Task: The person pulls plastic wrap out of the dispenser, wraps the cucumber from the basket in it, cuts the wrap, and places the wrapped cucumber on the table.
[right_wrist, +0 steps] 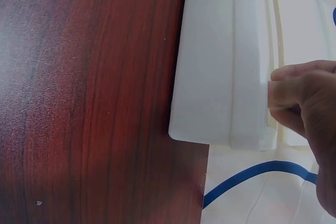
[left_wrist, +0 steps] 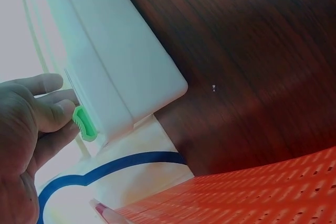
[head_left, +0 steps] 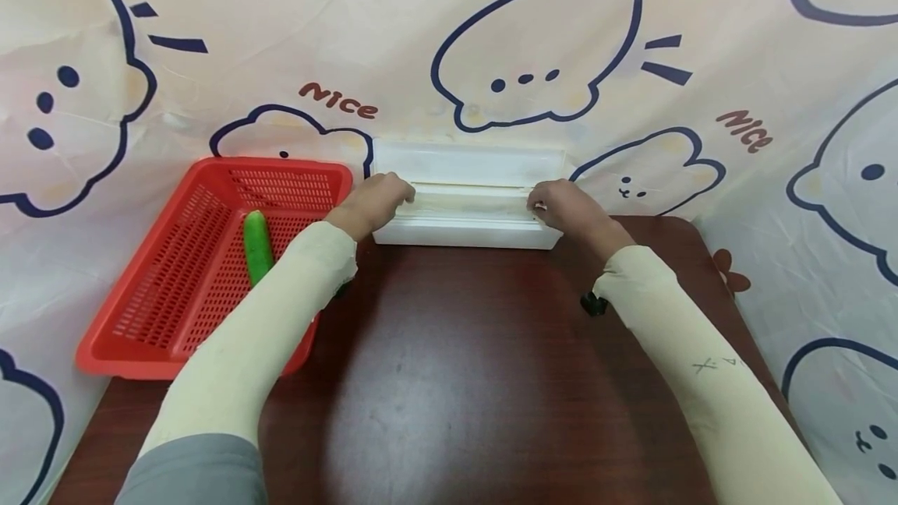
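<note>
A long white box that looks like a cling film dispenser [head_left: 466, 236] stands at the table's back edge, its lid [head_left: 470, 162] raised against the wall. A pale translucent film [head_left: 466, 207] stretches across its opening. At the left end, my left hand [head_left: 372, 205] pinches the film's edge with curled fingers; the thumb is beside a green slide cutter [left_wrist: 85, 123] in the left wrist view. My right hand [head_left: 568, 207] pinches at the right end, thumb against forefinger over the box rim. The film between the fingertips is hard to make out in both wrist views.
A red plastic basket [head_left: 133, 349] stands on the left, close to my left forearm, with a green cucumber [head_left: 257, 246] in it. The dark wooden table [head_left: 449, 349] extends in front of the box. A patterned cloth [head_left: 393, 37] covers the wall behind.
</note>
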The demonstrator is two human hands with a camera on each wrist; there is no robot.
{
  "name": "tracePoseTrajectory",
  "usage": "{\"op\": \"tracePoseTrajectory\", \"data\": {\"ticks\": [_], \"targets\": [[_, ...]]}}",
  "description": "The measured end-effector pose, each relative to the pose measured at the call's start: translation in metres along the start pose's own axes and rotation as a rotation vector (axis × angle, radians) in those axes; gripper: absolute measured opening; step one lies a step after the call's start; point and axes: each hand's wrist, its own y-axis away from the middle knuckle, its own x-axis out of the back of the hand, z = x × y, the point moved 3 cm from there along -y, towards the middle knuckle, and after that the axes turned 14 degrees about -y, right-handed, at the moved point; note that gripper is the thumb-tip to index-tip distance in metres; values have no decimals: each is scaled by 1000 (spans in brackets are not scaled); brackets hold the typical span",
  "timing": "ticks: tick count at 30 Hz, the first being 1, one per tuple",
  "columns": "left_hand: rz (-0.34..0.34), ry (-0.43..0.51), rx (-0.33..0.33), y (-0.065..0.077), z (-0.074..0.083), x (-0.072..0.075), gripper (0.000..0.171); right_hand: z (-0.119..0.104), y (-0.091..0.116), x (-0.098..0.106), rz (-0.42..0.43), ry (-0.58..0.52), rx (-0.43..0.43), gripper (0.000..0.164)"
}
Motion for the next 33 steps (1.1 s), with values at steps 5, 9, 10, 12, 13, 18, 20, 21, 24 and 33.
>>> {"op": "tracePoseTrajectory", "data": {"ticks": [5,9,10,12,13,18,20,21,24,33], "targets": [[-13,11,2,0,-1,-1,38,-1,0,-1,-49,-48,26,18],[-40,16,-2,0,-1,-1,40,2,1,0,-64,-86,7,15],[-45,16,-4,0,-1,-1,41,2,1,0,-68,-88,7,14],[-51,10,-7,0,-1,-1,41,3,1,1,-74,-96,9,13],[-51,8,-9,0,-1,-1,41,3,1,1,-76,-100,8,13],[-57,4,-11,0,-3,-1,41,4,2,2,-72,-109,1,13],[-59,6,-13,0,-3,-2,41,3,2,3,-72,-91,4,14],[-61,11,-12,1,-3,-2,42,3,2,3,-72,-73,4,15],[-58,12,-12,2,-3,-1,42,-1,0,2,-89,-9,4,22],[-57,13,-21,6,-2,0,43,-10,-6,-3,-182,5,-16,38]]}}
